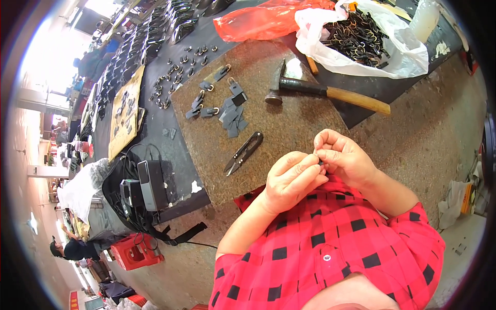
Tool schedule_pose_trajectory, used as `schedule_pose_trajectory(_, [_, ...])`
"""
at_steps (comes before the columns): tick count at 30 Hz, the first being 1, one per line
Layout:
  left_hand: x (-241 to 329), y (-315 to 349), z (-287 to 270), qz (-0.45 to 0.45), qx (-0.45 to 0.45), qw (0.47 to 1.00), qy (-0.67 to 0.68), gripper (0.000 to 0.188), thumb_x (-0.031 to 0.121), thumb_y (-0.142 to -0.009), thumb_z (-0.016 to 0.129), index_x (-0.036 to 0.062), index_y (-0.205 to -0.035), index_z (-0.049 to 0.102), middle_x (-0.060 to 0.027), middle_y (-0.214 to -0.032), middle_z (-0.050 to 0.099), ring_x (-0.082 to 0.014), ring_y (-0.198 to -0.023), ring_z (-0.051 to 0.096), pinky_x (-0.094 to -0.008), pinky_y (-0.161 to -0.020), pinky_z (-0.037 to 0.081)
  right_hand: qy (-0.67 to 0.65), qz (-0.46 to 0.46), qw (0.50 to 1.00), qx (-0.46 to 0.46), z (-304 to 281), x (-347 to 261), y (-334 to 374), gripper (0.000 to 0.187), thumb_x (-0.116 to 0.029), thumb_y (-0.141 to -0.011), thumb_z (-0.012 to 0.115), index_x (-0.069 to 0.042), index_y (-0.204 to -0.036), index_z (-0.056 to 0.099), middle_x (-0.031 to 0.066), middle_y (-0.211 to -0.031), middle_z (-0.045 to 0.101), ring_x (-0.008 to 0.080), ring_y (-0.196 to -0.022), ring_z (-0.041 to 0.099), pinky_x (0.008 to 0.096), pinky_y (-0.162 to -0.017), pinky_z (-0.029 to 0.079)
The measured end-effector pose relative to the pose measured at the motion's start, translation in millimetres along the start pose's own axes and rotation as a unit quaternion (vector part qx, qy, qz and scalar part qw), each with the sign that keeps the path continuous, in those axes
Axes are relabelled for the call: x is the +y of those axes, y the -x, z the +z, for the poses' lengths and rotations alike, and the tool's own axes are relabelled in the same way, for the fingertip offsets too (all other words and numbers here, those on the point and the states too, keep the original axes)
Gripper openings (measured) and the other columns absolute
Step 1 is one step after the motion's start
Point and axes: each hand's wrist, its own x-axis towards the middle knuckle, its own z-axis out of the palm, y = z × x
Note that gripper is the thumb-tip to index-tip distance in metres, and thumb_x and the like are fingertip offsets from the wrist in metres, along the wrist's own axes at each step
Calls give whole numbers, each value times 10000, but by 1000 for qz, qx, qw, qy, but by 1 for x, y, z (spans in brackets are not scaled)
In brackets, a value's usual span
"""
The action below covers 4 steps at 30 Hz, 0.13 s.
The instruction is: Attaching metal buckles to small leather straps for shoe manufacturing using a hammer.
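Observation:
My left hand [292,180] and my right hand [345,157] meet close to my body, just off the edge of a brown stone slab [289,121]. Both are closed, thumbs and fingertips pinched together at one spot. A sliver of something small and dark [321,163] shows between them; the fingers hide its kind. On the slab, black thread snips [245,153] lie nearest my left hand. Beyond them is a pile of small dark grey strips [233,117], beside several tabs with metal rings [209,111]. A hammer [325,91] with a wooden handle rests across the slab's far right.
At the far right an opened white plastic bag [413,59] holds many dark ringed pieces [356,39]. Next to it lies a red plastic bag [258,21]. Small ringed pieces [178,72] are spread on the dark table. A black bag with devices [150,183] sits at the left, above a red stool [135,251].

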Motion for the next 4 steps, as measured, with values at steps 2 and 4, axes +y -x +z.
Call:
schedule_pose_trajectory(2, [-1,2,-1,-15,-8,1000,11,301,67,-613,725,22,-811,502,-97,-795,600,-248,-691,578,-290,-612,476,5,-17,999,-41,-4,2,-1,129,-61,-809,526,-73,-914,453,7,-819,528,85,-709,529,208,-621,439])
schedule_pose_trajectory(4, [-4,2,-5,-33,-38,998,25,316,84,-616,733,26,-833,511,-92,-808,608,-248,-700,584,-295,-634,480,-4,-10,996,-86,-11,4,-3,155,-116,-823,544,-74,-939,449,10,-859,527,85,-756,533,208,-638,441])
